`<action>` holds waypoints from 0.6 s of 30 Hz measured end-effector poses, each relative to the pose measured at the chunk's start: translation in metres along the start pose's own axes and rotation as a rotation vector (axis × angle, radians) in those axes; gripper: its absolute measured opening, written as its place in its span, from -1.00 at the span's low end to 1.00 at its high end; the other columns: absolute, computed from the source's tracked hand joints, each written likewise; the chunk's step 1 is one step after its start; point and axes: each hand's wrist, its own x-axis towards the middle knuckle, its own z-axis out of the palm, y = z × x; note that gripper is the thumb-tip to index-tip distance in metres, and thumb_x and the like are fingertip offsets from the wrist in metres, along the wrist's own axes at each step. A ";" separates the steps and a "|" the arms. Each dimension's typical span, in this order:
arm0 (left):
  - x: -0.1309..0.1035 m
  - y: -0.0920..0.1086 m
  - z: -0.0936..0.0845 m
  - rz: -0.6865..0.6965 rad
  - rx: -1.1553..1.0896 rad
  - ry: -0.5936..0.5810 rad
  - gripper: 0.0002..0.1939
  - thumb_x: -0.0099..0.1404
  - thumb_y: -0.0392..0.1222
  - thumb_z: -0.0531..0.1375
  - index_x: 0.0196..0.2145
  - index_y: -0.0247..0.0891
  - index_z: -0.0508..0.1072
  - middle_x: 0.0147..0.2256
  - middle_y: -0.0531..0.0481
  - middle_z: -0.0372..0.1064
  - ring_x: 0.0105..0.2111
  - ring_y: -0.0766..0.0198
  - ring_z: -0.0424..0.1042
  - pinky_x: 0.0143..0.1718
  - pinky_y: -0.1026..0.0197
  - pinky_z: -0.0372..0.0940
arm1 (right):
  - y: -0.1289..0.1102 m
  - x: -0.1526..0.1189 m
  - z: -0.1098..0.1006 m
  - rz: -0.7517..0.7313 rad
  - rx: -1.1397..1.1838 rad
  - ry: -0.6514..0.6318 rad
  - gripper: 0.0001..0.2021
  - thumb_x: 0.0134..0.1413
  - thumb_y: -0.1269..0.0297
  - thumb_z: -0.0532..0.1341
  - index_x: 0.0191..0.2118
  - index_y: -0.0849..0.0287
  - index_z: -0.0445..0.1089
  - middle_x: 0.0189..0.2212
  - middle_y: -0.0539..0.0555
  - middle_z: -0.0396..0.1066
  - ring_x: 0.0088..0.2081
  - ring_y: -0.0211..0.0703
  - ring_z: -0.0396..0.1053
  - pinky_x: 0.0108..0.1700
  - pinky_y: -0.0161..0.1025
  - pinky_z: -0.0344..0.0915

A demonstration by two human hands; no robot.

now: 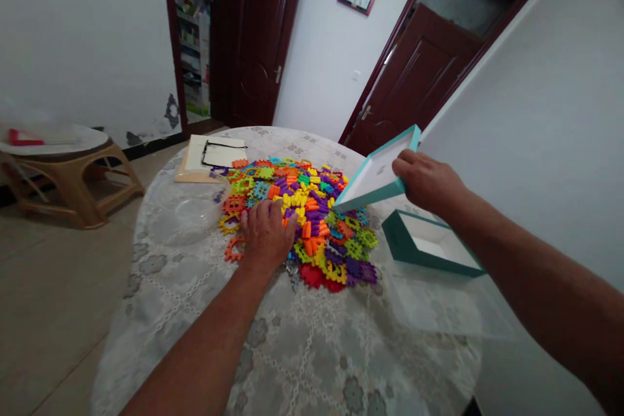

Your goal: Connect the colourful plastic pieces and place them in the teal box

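Note:
My right hand (426, 181) grips the side of a turquoise box lid (383, 169) with a white inside. The lid is tilted, and its lower edge reaches over the right part of a heap of colourful plastic building pieces (355, 247). My left hand (268, 233) rests on the left front of that heap, palm down, thumb apart from the fingers. Its fingertips lie among the pieces. Flat gear-edged pieces surround small yellow, orange and purple pegs (298, 198) in the middle. A dark teal open box (429, 244) with a white interior stands right of the heap.
A patterned cloth covers the round table (312, 351). At its back left, black-framed glasses (224, 153) lie on a pale board (195, 159). A clear plastic container (188, 218) is left of the heap. A tan stool (80, 179) stands on the floor at left.

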 end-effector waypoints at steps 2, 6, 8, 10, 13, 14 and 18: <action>0.000 -0.001 0.001 0.023 0.011 0.004 -0.58 0.51 0.05 0.13 0.17 -0.23 0.42 0.09 -0.34 0.45 0.12 -0.22 0.38 0.22 -0.33 0.16 | 0.016 0.001 0.021 0.140 0.015 -0.036 -0.81 0.32 0.49 0.10 -0.06 0.22 0.42 -0.06 0.25 0.43 -0.12 -0.02 0.41 -0.29 -0.21 0.18; 0.000 -0.003 0.003 0.051 0.032 -0.006 -0.57 0.52 0.06 0.12 0.17 -0.25 0.42 0.10 -0.36 0.45 0.13 -0.23 0.38 0.21 -0.33 0.16 | 0.046 0.000 0.068 0.346 0.029 -0.125 -0.75 0.33 0.50 0.07 0.02 0.31 0.41 -0.05 0.32 0.43 -0.15 -0.01 0.49 -0.22 -0.20 0.26; 0.000 -0.004 0.003 0.060 0.044 -0.023 -0.57 0.51 0.05 0.13 0.17 -0.27 0.42 0.10 -0.37 0.45 0.12 -0.24 0.38 0.21 -0.32 0.17 | 0.057 -0.001 0.093 0.420 0.050 -0.177 -0.73 0.34 0.50 0.05 0.04 0.32 0.41 -0.03 0.34 0.43 -0.15 0.00 0.52 -0.19 -0.20 0.30; 0.000 -0.005 0.004 0.078 0.057 -0.037 -0.57 0.51 0.04 0.13 0.16 -0.28 0.43 0.10 -0.37 0.45 0.11 -0.23 0.39 0.19 -0.30 0.19 | 0.064 -0.004 0.118 0.493 0.077 -0.225 -0.71 0.36 0.49 0.04 0.07 0.33 0.41 -0.01 0.37 0.44 -0.13 0.02 0.55 -0.15 -0.19 0.34; 0.001 -0.009 0.006 0.110 0.087 -0.028 -0.58 0.52 0.06 0.12 0.15 -0.27 0.42 0.09 -0.37 0.45 0.11 -0.23 0.39 0.17 -0.29 0.20 | 0.071 -0.010 0.155 0.575 0.102 -0.284 -0.69 0.39 0.46 0.02 0.10 0.35 0.41 0.01 0.43 0.45 -0.08 0.10 0.57 -0.11 -0.13 0.39; 0.001 -0.010 0.007 0.118 0.097 -0.020 -0.58 0.52 0.06 0.12 0.14 -0.26 0.43 0.08 -0.36 0.45 0.11 -0.23 0.39 0.17 -0.29 0.21 | 0.072 -0.013 0.167 0.592 0.110 -0.308 -0.68 0.40 0.45 0.02 0.12 0.36 0.41 0.02 0.45 0.45 -0.05 0.13 0.57 -0.10 -0.11 0.39; 0.002 -0.014 0.007 0.151 0.114 -0.028 -0.61 0.52 0.07 0.12 0.11 -0.24 0.43 0.05 -0.32 0.45 0.10 -0.22 0.39 0.16 -0.27 0.23 | 0.073 -0.020 0.210 0.614 0.162 -0.411 -0.66 0.39 0.43 0.05 0.15 0.39 0.41 0.05 0.50 0.47 0.00 0.16 0.57 -0.06 -0.11 0.40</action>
